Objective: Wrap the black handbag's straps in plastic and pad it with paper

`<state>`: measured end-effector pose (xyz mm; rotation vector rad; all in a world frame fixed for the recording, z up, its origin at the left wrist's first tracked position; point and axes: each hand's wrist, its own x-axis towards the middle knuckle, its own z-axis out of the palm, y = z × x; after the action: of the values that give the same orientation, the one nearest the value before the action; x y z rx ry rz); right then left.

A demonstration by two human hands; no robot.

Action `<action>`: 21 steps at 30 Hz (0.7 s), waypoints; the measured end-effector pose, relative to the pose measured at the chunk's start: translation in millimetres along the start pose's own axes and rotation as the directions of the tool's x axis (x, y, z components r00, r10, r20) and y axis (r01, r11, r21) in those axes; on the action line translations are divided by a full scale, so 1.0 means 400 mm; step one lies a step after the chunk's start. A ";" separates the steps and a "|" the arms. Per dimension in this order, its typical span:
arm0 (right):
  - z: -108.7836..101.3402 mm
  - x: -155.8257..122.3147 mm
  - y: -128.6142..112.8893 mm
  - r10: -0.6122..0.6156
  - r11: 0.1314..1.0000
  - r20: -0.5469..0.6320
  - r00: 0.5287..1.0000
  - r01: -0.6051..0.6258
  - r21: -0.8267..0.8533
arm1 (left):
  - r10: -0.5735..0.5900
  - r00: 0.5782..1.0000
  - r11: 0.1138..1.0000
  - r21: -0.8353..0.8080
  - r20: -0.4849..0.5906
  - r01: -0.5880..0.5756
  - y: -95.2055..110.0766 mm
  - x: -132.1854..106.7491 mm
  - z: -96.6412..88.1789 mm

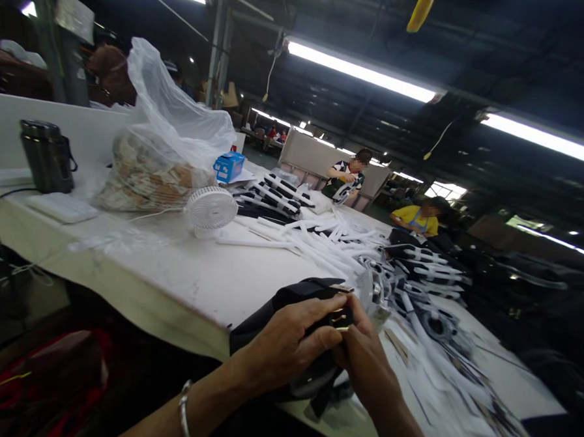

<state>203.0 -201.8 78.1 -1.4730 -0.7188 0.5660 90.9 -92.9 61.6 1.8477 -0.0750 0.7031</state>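
At the near edge of the table, a black item [263, 321] that looks like a bag or bag part lies under my hands; its exact kind does not show. It carries a gold-coloured metal fitting [341, 319], perhaps a buckle. My left hand [291, 336], below a silver bangle [185, 416], grips it from the left with thumb and fingers. From the right, my right hand [371, 364] closes on the same end, its fingertips meeting the left ones around the metal. Part of the fitting and the underside of the black item are hidden by my hands.
White strips [332, 242] and wrapped black parts [276, 193] cover much of the table [188, 282]. A small white fan [211, 211], a plastic bag [156, 154], a blue box [229, 166] and a dark flask [48, 156] stand left. Two people [346, 176] work farther back.
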 end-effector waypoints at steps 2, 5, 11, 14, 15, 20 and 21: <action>0.007 0.002 -0.002 -0.042 0.999 -0.057 0.997 0.042 0.002 | -0.011 1.000 1.000 -0.011 -0.022 0.011 0.005 0.000 0.004; 0.013 0.003 -0.004 -0.051 0.995 -0.192 0.980 0.066 0.073 | -0.013 0.998 0.999 -0.042 -0.055 0.010 0.016 0.002 0.003; 0.053 0.002 -0.012 -0.410 0.877 -0.093 0.908 0.364 -0.315 | -0.011 0.997 0.999 -0.032 -0.077 0.009 0.024 0.007 -0.001; 0.062 0.012 -0.012 -0.437 0.819 -0.001 0.900 0.397 -0.414 | -0.014 0.997 1.000 0.013 -0.070 0.015 0.023 0.009 -0.004; 0.059 0.016 -0.014 -0.410 0.842 -0.006 0.912 0.377 -0.385 | -0.040 0.997 0.999 0.021 -0.072 0.042 0.024 0.010 -0.006; 0.014 0.028 -0.073 -0.236 0.970 -0.154 0.960 0.241 0.016 | -0.246 0.969 0.969 -0.037 -0.032 0.245 0.024 0.014 -0.015; 0.002 0.030 -0.092 -0.226 0.960 -0.206 0.952 0.253 0.118 | -0.301 0.954 0.952 -0.062 0.010 0.301 0.021 0.014 -0.016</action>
<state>207.2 -193.9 115.8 -1.2639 -0.6797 0.2786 89.7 -89.1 72.9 1.7498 0.1801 0.4807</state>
